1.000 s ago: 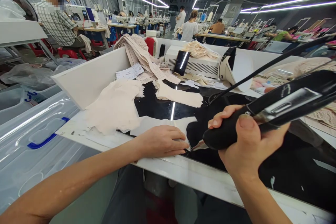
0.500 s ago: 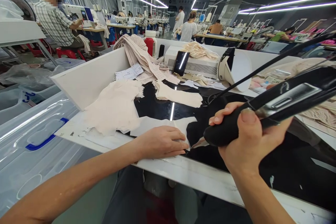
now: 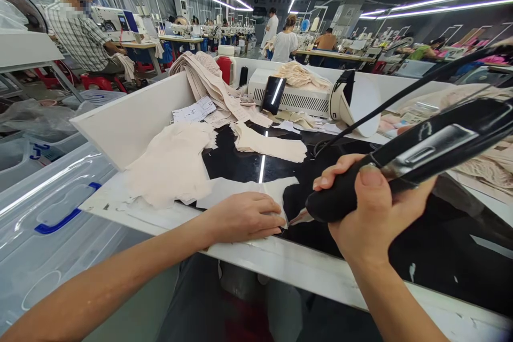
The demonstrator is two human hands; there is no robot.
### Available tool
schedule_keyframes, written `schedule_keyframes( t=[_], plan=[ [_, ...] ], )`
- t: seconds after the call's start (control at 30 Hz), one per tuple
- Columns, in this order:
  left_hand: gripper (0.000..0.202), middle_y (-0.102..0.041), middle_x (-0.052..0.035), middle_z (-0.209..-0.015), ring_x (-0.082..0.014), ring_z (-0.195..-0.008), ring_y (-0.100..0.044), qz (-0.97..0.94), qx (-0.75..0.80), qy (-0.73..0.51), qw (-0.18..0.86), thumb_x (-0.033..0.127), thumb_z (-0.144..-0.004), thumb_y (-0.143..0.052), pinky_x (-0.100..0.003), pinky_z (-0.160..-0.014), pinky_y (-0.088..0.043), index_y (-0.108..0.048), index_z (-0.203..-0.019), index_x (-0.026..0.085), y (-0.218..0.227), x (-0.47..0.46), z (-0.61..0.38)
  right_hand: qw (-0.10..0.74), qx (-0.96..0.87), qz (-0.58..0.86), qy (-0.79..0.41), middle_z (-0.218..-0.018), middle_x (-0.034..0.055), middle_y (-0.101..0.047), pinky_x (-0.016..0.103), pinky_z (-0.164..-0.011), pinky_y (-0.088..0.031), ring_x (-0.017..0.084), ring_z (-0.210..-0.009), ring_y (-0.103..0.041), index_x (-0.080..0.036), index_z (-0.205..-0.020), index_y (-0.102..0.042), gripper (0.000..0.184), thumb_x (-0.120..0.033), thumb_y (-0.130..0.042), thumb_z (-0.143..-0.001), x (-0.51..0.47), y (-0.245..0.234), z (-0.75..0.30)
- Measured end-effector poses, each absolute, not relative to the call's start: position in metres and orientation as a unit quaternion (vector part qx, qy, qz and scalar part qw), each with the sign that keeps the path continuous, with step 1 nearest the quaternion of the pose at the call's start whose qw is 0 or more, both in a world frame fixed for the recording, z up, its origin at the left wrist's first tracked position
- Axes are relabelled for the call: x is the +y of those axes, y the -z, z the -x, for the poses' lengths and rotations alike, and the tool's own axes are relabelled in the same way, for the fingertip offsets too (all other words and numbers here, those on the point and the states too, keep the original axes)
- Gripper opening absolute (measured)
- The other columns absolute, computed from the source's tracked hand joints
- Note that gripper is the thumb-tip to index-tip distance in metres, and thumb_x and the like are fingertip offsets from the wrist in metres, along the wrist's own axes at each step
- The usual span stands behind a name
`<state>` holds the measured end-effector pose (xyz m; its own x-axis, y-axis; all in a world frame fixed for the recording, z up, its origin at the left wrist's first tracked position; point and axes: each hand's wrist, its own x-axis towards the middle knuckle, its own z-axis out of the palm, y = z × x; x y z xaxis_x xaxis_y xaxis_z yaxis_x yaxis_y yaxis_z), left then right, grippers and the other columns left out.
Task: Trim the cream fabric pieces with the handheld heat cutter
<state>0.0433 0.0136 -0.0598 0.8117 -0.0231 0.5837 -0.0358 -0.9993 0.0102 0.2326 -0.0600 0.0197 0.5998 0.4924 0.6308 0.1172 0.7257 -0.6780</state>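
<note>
My left hand [image 3: 246,217] lies flat near the table's front edge, fingers stretched out and close together, pressing on a thin white piece of fabric or paper [image 3: 228,191]. That piece rests on the glossy black work surface [image 3: 308,238]. My right hand [image 3: 371,214] is wrapped around a black corded handheld tool with a silver panel [image 3: 425,152], held above the surface to the right. Its rounded end points toward my left hand, and its working face is hidden. Left of the white piece is a pile of cream fabric pieces [image 3: 168,163]; another cream piece [image 3: 270,142] lies behind.
A phone [image 3: 274,95] leans on a white vented box [image 3: 304,100], beside a white lamp-like shade [image 3: 360,104]. Long fabric strips [image 3: 204,80] hang over the white side panel [image 3: 132,117]. A clear plastic bin [image 3: 60,197] stands left. Co-workers sit at sewing machines beyond.
The whole view shifts slightly left. My left hand stays flat on the white piece, and my right hand keeps its grip on the black tool. The seated co-worker's arm at left is lower.
</note>
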Motion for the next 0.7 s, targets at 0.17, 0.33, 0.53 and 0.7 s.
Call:
schedule_keyframes(
  t=[0.17, 0.33, 0.53, 0.7],
  plan=[
    [0.031, -0.087, -0.0109, -0.119, -0.0225, -0.114, -0.083, -0.952, -0.017, -0.305, 0.011, 0.029, -0.127, -0.055, -0.033, -0.108, -0.066, -0.083, -0.121, 0.017, 0.0586, 0.0140, -0.0433, 0.822, -0.434, 0.352, -0.111, -0.077, -0.0113, -0.076, 0.026, -0.047, -0.057, 0.014, -0.048, -0.064, -0.033, -0.110, -0.055, 0.045, -0.036, -0.093, -0.085, -0.0602, -0.0193, -0.2315],
    [0.031, -0.086, -0.0104, -0.119, -0.0227, -0.114, -0.083, -0.953, -0.017, -0.302, 0.014, 0.029, -0.127, -0.055, -0.033, -0.109, -0.066, -0.082, -0.120, 0.016, 0.0582, 0.0132, -0.0427, 0.821, -0.435, 0.353, -0.109, -0.078, -0.0108, -0.076, 0.027, -0.047, -0.056, 0.014, -0.048, -0.064, -0.033, -0.111, -0.055, 0.048, -0.040, -0.095, -0.085, -0.0607, -0.0173, -0.2323],
    [0.029, -0.087, -0.0104, -0.122, -0.0223, -0.117, -0.082, -0.960, -0.006, -0.278, 0.010, 0.030, -0.127, -0.056, -0.033, -0.112, -0.065, -0.082, -0.122, 0.018, 0.0586, 0.0131, -0.0428, 0.808, -0.454, 0.362, -0.098, -0.079, -0.0112, -0.076, 0.029, -0.050, -0.059, 0.014, -0.049, -0.066, -0.033, -0.114, -0.057, 0.041, -0.033, -0.090, -0.090, -0.0613, -0.0145, -0.2325],
    [0.032, -0.086, -0.0103, -0.121, -0.0228, -0.115, -0.083, -0.955, -0.013, -0.297, 0.008, 0.030, -0.127, -0.054, -0.033, -0.110, -0.065, -0.082, -0.122, 0.016, 0.0595, 0.0132, -0.0429, 0.826, -0.423, 0.358, -0.106, -0.080, -0.0115, -0.075, 0.029, -0.048, -0.057, 0.015, -0.048, -0.065, -0.033, -0.111, -0.055, 0.048, -0.040, -0.095, -0.086, -0.0606, -0.0169, -0.2296]
  ],
)
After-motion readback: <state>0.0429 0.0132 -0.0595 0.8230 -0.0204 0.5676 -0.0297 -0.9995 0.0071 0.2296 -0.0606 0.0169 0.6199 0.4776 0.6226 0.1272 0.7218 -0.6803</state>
